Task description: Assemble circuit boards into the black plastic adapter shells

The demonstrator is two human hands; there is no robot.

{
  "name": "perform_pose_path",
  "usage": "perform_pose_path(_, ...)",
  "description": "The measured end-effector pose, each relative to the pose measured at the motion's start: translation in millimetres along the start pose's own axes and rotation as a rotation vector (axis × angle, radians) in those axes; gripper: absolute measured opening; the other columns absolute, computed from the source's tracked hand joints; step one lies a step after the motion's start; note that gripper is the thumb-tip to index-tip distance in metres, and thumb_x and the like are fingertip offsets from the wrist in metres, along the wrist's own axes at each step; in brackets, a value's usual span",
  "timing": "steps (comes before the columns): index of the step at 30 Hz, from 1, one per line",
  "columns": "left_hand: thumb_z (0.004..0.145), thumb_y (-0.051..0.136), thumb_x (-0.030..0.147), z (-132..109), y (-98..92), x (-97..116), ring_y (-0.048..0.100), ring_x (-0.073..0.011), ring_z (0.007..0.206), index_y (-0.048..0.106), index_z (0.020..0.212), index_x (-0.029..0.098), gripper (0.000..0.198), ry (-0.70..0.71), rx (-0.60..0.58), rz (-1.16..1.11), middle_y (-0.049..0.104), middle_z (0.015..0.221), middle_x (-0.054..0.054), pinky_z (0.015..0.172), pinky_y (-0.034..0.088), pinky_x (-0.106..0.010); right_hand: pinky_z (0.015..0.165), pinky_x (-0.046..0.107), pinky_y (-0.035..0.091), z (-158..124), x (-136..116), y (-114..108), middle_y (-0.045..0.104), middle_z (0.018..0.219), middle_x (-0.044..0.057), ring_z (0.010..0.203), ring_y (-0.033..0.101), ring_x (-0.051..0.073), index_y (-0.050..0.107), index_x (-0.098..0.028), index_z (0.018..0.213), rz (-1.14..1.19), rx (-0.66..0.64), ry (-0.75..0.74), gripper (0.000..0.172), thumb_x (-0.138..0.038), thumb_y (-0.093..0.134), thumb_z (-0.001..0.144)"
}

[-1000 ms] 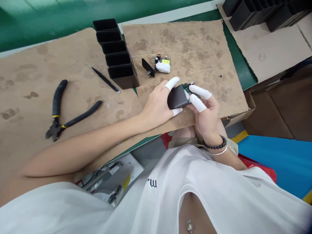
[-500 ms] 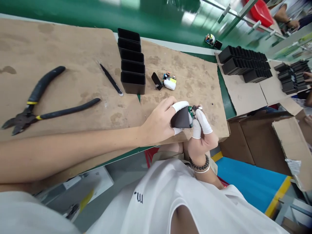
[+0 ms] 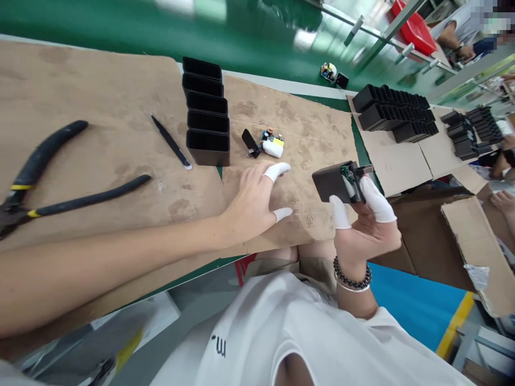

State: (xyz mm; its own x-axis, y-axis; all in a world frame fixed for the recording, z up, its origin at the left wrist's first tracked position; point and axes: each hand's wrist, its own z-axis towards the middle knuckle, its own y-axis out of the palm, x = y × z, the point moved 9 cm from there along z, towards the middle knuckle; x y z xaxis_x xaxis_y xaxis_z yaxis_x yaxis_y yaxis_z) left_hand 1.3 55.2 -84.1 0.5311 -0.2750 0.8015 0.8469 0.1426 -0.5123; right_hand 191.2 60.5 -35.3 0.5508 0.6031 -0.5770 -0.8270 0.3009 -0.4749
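Head view: bracelet [image 3: 353, 279] on my right wrist, nearest of the lot. Right hand [image 3: 364, 230] grips the black case [image 3: 330, 183] near its mouth, thumb on the near side, fingers partly hidden behind. Case is off to the right of the cardboard's middle; looks lifted, exact height unclear. Green circuit board [image 3: 347, 175] shows at the mouth, with a dark end piece and metal prong [image 3: 365, 169] sticking out by my forefinger.

Left hand [image 3: 251, 206] is empty, thumb and forefinger spread, well apart from the case. Can't tell if the palm touches the cardboard [image 3: 301, 123].

Risks, my read: one-hand grip at the mouth, so a loose pinch or slick finger covers [image 3: 340, 212] could drop the case. Squeezing the end piece could skew it or stress the board. Prong could snag if knocked.

Pliers [image 3: 90, 199] lie left, handles splayed; sweeping my left forearm could catch them. Tweezers [image 3: 171, 140] lie beyond. Row of upright cases [image 3: 209, 155] next; a bump could tip it. Loose board [image 3: 273, 148] sits beside a small black plate [image 3: 250, 142], just past my left fingertips, so a careless reach could nudge either.

Farther right: stacked cases [image 3: 374, 119].
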Motion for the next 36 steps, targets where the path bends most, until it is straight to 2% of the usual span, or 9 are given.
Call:
perform_pose_path(4,0.081,0.078,0.023,1,-7.0,-1,0.054,-0.0337,0.134,0.046,0.143,0.02,0.069,0.012,0.055,0.003,0.057,0.14,-0.013,0.118,0.041,-0.054,0.096,0.042,0.068,7,15,13,0.079,0.126,0.007,0.111,0.078,0.028,0.075,-0.025,0.126,-0.092,-0.199,-0.086,0.036,-0.022,0.069,0.091)
perform_pose_path(9,0.084,0.075,0.027,3,-7.5,-7,0.058,-0.0311,0.126,0.049,0.14,0.023,0.062,-0.065,0.024,0.021,0.06,0.133,-0.01,0.114,0.045,-0.052,0.098,0.046,0.068,13,20,-2,0.079,0.124,0.007,0.113,0.077,0.03,0.074,-0.027,0.126,-0.157,-0.041,-0.109,0.04,-0.021,0.075,0.086)
perform_pose_path(14,0.087,0.069,0.025,3,-2.4,-5,0.061,-0.0294,0.119,0.052,0.138,0.021,0.055,-0.041,-0.029,0.005,0.063,0.124,-0.01,0.111,0.048,-0.052,0.101,0.041,0.066,11,34,22,0.078,0.127,0.009,0.119,0.075,0.027,0.075,-0.024,0.121,-0.099,-0.215,-0.064,0.033,-0.017,0.067,0.09)
perform_pose_path(17,0.088,0.069,0.026,2,0.3,-2,0.061,-0.0301,0.124,0.05,0.141,0.021,0.057,0.009,-0.033,-0.04,0.062,0.132,-0.012,0.112,0.049,-0.053,0.098,0.042,0.067,11,47,21,0.079,0.125,0.009,0.117,0.076,0.027,0.076,-0.024,0.115,0.047,-0.166,0.129,0.029,-0.022,0.073,0.086)
perform_pose_path(20,0.086,0.076,0.035,1,1.1,2,0.058,-0.0327,0.134,0.046,0.146,0.022,0.069,0.087,-0.021,-0.097,0.058,0.143,-0.015,0.115,0.048,-0.054,0.093,0.041,0.069,0,61,28,0.081,0.114,0.005,0.107,0.079,0.025,0.074,-0.026,0.116,0.408,-0.116,0.501,0.033,-0.033,0.077,0.084)
perform_pose_path(25,0.081,0.083,0.047,0,-6.0,10,0.057,-0.0344,0.138,0.045,0.147,0.023,0.08,0.208,0.042,-0.189,0.059,0.147,-0.017,0.117,0.048,-0.054,0.097,0.043,0.067,-33,38,67,0.081,0.109,0.002,0.112,0.077,0.024,0.073,-0.028,0.105,0.892,-0.368,0.988,0.026,-0.05,0.069,0.091)
perform_pose_path(27,0.08,0.084,0.047,0,-9.2,12,0.062,-0.0326,0.132,0.048,0.143,0.022,0.076,0.22,0.065,-0.207,0.063,0.141,-0.016,0.113,0.052,-0.051,0.098,0.043,0.067,-39,30,70,0.081,0.112,0.002,0.113,0.076,0.023,0.073,-0.028,0.101,0.942,-0.39,1.066,0.026,-0.051,0.072,0.089)
perform_pose_path(30,0.079,0.084,0.043,0,-11.8,14,0.067,-0.0296,0.121,0.049,0.138,0.021,0.072,0.217,0.075,-0.236,0.067,0.133,-0.014,0.105,0.056,-0.047,0.089,0.039,0.07,-42,29,65,0.081,0.107,-0.001,0.099,0.079,0.021,0.071,-0.028,0.095,0.939,-0.297,1.108,0.024,-0.046,0.081,0.082)
perform_pose_path(36,0.076,0.085,0.043,4,-14.3,11,0.07,-0.0256,0.104,0.057,0.117,0.021,0.054,0.085,0.079,-0.249,0.071,0.113,-0.008,0.093,0.058,-0.043,0.064,0.022,0.066,-44,24,64,0.07,0.077,-0.008,0.065,0.069,0.01,0.062,-0.027,0.084,0.909,-0.248,1.061,0.028,-0.038,0.087,0.077)
